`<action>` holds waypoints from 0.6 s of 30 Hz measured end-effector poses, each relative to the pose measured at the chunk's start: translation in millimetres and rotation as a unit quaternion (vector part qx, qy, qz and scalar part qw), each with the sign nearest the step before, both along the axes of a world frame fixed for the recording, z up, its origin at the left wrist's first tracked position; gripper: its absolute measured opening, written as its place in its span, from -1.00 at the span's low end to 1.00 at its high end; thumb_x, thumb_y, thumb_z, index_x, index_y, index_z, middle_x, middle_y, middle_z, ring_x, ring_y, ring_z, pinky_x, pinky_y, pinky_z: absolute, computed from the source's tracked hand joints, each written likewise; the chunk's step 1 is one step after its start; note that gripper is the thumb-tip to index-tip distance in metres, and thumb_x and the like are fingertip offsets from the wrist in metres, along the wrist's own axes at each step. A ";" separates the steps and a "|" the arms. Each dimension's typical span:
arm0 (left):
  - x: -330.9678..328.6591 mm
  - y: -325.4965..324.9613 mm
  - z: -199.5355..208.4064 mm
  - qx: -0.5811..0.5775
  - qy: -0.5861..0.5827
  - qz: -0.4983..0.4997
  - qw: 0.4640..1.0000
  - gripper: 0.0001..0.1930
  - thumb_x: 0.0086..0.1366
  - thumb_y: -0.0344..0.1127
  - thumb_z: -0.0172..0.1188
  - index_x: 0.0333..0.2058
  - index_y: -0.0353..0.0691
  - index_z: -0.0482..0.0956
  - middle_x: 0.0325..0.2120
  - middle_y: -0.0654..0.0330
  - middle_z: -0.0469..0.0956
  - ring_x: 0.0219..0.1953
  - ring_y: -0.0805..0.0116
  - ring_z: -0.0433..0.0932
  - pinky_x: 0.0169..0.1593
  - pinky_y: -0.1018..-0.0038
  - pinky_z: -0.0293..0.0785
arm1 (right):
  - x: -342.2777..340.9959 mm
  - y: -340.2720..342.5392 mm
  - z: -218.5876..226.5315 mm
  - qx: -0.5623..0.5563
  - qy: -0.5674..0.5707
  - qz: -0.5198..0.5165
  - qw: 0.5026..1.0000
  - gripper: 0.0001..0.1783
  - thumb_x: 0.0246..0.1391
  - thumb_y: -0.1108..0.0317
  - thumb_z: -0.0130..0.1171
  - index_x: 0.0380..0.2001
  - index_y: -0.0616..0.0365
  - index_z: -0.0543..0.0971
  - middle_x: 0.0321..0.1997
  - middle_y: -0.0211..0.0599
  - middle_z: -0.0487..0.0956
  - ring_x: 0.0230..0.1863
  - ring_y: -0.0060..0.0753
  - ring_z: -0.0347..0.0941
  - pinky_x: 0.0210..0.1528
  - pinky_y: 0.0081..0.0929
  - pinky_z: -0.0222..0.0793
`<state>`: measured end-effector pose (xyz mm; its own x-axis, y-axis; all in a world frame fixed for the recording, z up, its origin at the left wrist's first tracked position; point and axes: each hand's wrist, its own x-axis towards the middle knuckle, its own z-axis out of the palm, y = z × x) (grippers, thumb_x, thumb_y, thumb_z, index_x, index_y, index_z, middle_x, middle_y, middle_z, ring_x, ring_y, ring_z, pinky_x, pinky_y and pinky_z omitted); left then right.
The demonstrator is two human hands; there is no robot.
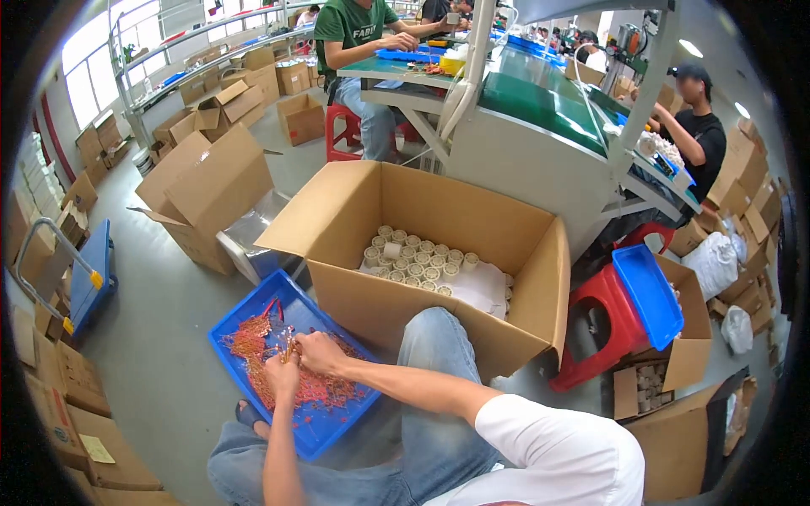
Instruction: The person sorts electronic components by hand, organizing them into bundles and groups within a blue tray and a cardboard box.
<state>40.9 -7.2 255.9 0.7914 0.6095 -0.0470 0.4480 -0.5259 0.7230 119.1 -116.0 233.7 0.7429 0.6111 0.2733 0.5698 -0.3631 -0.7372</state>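
The person sits with both knees in blue jeans toward the floor work area. Both forearms enter from the lower edge and meet over a blue plastic tray that rests on the grey floor in front of the left knee.

The tray holds a loose heap of small red and orange wire pieces, spread across most of its bottom.

The left hand lies on the heap near the middle of the tray, fingers curled downward into the pieces. The right hand is just beside it, touching or nearly touching it, fingers closed around a small bundle of the wire pieces that stands up between the two hands. Whether the left hand also clamps this bundle cannot be told at this size.

Directly beyond the tray and touching its far corner stands a large open cardboard box. Its bottom carries rows of upright white cylindrical spools on a white sheet.

To the right of the box stands a red plastic stool, with a second blue tray lying tilted across a smaller open carton. Other people work at a green-topped conveyor bench in the background.
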 end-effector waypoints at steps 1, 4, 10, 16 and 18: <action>2.6 2.5 -4.9 -0.015 -0.020 0.001 1.000 -0.74 0.11 -0.23 0.22 -0.41 -0.37 0.64 -0.55 -0.14 0.59 -0.43 -0.04 0.61 -0.27 0.12 0.42 | 0.0 1.2 2.3 0.003 0.011 -0.010 1.000 -0.84 -0.10 0.44 0.11 -0.42 0.32 0.51 -0.49 0.23 0.54 -0.33 0.25 0.51 -0.27 0.05 0.42; 12.8 7.1 -17.8 -0.003 -0.048 -0.007 0.999 -0.74 0.12 -0.23 0.21 -0.40 -0.36 0.65 -0.53 -0.15 0.59 -0.40 -0.03 0.62 -0.27 0.12 0.43 | 2.0 1.6 3.4 0.006 0.015 -0.019 1.000 -0.82 -0.09 0.43 0.11 -0.40 0.32 0.50 -0.46 0.21 0.55 -0.31 0.23 0.52 -0.25 0.05 0.43; 11.3 1.3 -11.7 -0.040 -0.030 0.008 0.999 -0.73 0.12 -0.22 0.21 -0.42 -0.37 0.64 -0.49 -0.19 0.59 -0.35 -0.10 0.62 -0.24 0.09 0.44 | -1.6 2.3 1.0 -0.024 -0.049 0.000 0.999 -0.79 -0.03 0.41 0.11 -0.30 0.28 0.49 -0.36 0.14 0.58 -0.29 0.19 0.54 -0.24 0.00 0.46; 5.4 9.2 -22.6 0.007 -0.026 0.006 1.000 -0.69 0.12 -0.19 0.25 -0.36 -0.39 0.63 -0.45 -0.22 0.58 -0.32 -0.12 0.61 -0.21 0.07 0.44 | -2.6 0.7 -11.1 -0.038 0.006 -0.029 0.999 -0.74 0.04 0.40 0.08 -0.19 0.28 0.49 -0.30 0.16 0.56 -0.23 0.21 0.52 -0.19 0.00 0.44; 1.3 12.8 -22.9 0.019 -0.014 -0.001 1.000 -0.66 0.12 -0.18 0.27 -0.31 -0.39 0.62 -0.42 -0.22 0.59 -0.29 -0.12 0.61 -0.20 0.07 0.44 | -1.9 0.3 -16.7 -0.028 0.034 -0.016 0.999 -0.71 0.06 0.39 0.07 -0.15 0.29 0.50 -0.28 0.19 0.55 -0.19 0.22 0.51 -0.16 0.02 0.43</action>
<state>42.2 5.6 232.9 0.7927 0.6096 -0.0027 0.4277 -0.5530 0.7150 117.2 -115.7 217.0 0.7781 0.5995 0.1876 0.5065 -0.4222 -0.7518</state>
